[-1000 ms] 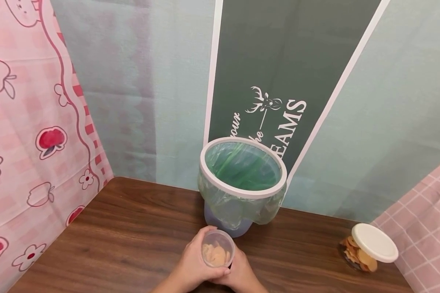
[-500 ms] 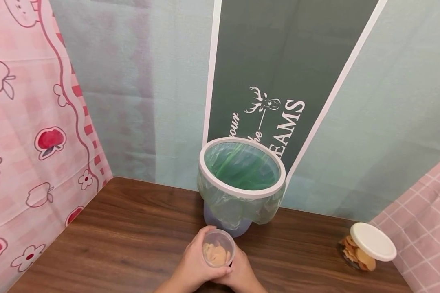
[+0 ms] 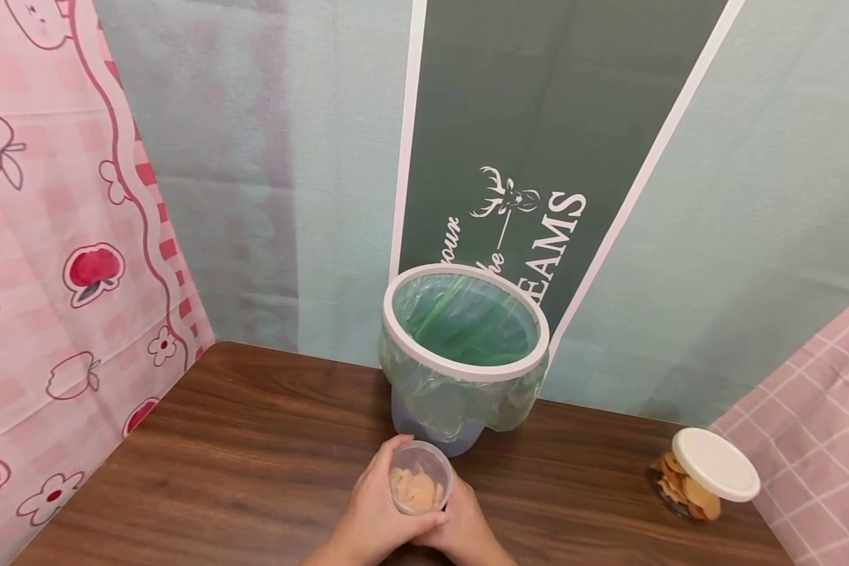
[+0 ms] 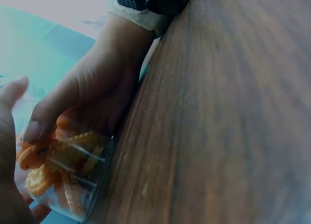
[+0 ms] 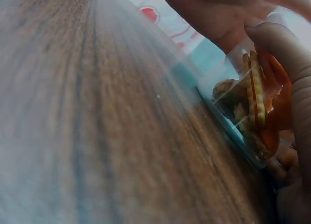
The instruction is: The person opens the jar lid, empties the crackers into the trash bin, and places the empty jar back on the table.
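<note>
Both hands hold a clear plastic cup (image 3: pixel 423 453) low over the brown table. In it lie pale, ridged crackers (image 3: pixel 413 491), which look more orange in the left wrist view, where the same crackers (image 4: pixel 68 151) show through the cup's side. My left hand (image 3: pixel 376 503) curls round the cup's left side, its thumb along the front. Round the right side wraps my right hand (image 3: pixel 463 523), partly behind the left thumb. In the right wrist view the cup's base (image 5: pixel 233 129) sits right at the tabletop.
Just behind the cup stands a bin with a white rim (image 3: pixel 460 368) and a green bag (image 3: pixel 512 405) folded over it. At the right is a jar of crackers (image 3: pixel 689 491) with a white lid (image 3: pixel 716 464). Cloth screens (image 3: pixel 339 196) border the wooden table (image 3: pixel 255 456).
The whole head view has shifted slightly, so things appear a little further left. Both hands keep their hold on the cup, which stays in front of the bin.
</note>
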`<state>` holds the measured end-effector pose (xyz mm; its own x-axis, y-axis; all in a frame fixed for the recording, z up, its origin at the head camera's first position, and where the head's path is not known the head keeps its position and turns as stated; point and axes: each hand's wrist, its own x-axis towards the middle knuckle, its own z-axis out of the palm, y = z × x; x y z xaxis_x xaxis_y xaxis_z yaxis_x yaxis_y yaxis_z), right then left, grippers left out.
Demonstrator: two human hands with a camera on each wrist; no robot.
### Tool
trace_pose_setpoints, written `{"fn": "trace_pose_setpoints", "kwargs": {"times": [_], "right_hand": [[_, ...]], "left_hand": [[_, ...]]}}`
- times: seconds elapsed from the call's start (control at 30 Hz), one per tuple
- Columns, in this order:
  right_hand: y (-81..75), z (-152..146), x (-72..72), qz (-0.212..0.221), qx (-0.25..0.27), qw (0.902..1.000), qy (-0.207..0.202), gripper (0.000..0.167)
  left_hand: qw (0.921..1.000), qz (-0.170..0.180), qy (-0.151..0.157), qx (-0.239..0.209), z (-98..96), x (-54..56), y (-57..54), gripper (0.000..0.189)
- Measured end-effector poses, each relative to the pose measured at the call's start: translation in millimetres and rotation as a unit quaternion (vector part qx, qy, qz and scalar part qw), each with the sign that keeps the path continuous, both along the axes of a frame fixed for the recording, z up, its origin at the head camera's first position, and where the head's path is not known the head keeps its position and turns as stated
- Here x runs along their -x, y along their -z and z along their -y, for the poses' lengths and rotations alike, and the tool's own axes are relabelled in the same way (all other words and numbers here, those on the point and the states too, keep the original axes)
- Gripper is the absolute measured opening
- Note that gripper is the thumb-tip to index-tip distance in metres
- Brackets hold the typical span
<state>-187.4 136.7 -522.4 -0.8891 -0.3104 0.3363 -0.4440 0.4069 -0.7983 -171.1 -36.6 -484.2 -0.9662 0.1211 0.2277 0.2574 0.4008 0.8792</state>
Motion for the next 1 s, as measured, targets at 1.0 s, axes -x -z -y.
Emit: {"fn": "trace_pose_setpoints", "kwargs": {"times": [1.0], "right_hand": [[-7.9,-7.2,-0.5,0.079,0.031,0.9903,-0.11,0.097]], "left_hand": [[0.964,-0.032,0.255,-0.069,33.7,26.0,1.3,0.094]]}}
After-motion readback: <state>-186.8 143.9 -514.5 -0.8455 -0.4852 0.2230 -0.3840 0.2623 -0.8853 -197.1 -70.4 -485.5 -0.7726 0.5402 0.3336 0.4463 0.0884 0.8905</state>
